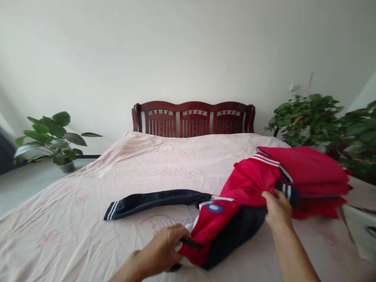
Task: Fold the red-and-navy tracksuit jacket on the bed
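Observation:
A red and navy jacket (246, 180) with white stripes and a round blue badge lies crumpled across the bed. One navy sleeve (158, 201) stretches out to the left, ending in a striped cuff. My left hand (164, 246) is closed on the jacket's near edge, where a dark and white trim shows. Farther right, my right hand (277, 205) pinches the red cloth near the other striped cuff, its fingertips partly hidden. Just behind that hand is a stack of folded red clothes (314, 168), with the jacket's striped hem resting against it.
A pale pink floral sheet (88, 203) covers the bed, with a dark red wooden headboard (195, 117) at the far end. Potted plants stand at the left (57, 139) and right (308, 119). A light-coloured item (360, 231) lies at the right edge.

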`<action>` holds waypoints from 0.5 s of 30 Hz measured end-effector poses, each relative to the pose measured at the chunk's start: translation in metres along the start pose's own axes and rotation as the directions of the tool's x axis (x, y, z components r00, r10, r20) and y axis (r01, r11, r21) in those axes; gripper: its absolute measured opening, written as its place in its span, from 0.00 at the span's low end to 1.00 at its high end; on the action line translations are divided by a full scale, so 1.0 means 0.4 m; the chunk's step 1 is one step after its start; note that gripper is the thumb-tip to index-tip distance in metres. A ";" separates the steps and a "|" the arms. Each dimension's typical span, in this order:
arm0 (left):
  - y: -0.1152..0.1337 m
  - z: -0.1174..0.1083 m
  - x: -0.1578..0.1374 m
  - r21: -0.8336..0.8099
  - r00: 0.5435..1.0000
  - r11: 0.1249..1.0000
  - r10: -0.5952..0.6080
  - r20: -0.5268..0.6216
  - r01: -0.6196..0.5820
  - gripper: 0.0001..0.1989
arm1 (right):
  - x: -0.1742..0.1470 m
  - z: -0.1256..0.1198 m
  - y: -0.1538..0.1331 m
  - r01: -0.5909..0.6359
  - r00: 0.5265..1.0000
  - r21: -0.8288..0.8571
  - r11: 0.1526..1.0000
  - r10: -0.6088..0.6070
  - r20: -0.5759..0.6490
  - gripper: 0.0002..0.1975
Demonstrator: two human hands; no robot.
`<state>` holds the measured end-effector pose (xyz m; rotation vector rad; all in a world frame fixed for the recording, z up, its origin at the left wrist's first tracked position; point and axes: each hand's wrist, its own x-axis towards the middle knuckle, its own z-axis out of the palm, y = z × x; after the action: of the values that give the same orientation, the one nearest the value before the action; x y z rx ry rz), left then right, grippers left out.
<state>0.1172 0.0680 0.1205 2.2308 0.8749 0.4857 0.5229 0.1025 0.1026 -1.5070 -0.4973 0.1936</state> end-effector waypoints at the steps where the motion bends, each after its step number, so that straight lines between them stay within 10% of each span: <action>1: -0.001 0.023 0.001 -0.040 0.995 0.999 -0.010 0.100 0.014 0.15 | 0.002 -0.028 0.036 -0.034 0.999 -0.069 0.997 0.036 0.034 0.24; 6: -0.126 0.019 -0.004 -0.200 0.948 0.928 -0.319 0.009 0.314 0.22 | -0.044 -0.083 0.181 0.024 0.982 -0.333 0.943 0.041 0.185 0.26; 9: -0.224 -0.036 0.005 0.088 0.811 0.813 -0.553 -0.192 0.575 0.29 | -0.066 -0.075 0.197 0.051 0.986 -0.410 0.911 0.020 0.168 0.29; 12: -0.278 -0.077 0.030 0.361 0.750 0.657 -0.566 -0.342 0.661 0.32 | -0.077 -0.065 0.186 0.035 0.991 -0.461 0.887 0.028 0.129 0.30; 15: -0.285 -0.100 0.089 0.358 0.772 0.686 -0.524 -0.361 0.633 0.16 | -0.083 -0.065 0.182 0.025 0.994 -0.427 0.904 0.025 0.110 0.31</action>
<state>0.0691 0.1732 0.0706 2.1335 1.9264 0.2369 0.5177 0.0700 0.0249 -1.9338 -0.6612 0.1772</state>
